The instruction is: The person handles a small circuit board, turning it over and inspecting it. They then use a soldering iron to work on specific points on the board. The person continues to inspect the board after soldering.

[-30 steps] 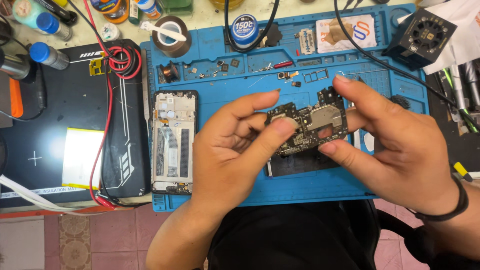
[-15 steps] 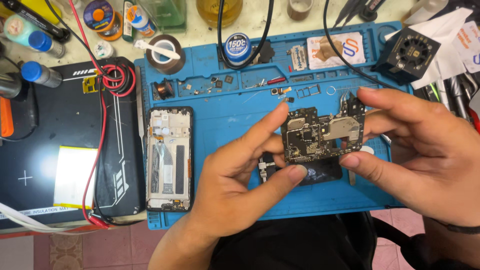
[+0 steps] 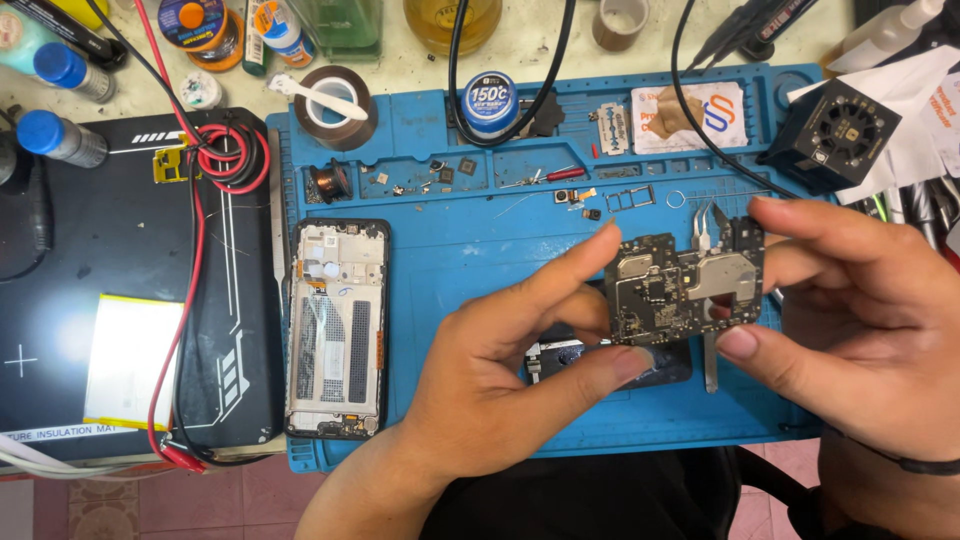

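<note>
Big blue silicone repair mat is lying under everything; opened black phone frame is sitting left, well apart. Left hand and right hand are pinching the dark green circuit board above metal tweezers.

We hold our bare left hand palm-up, forefinger and thumb stretched rightward in a pinch; our bare right hand faces it, thumb and fingers pinched leftward, wrist banded
</note>
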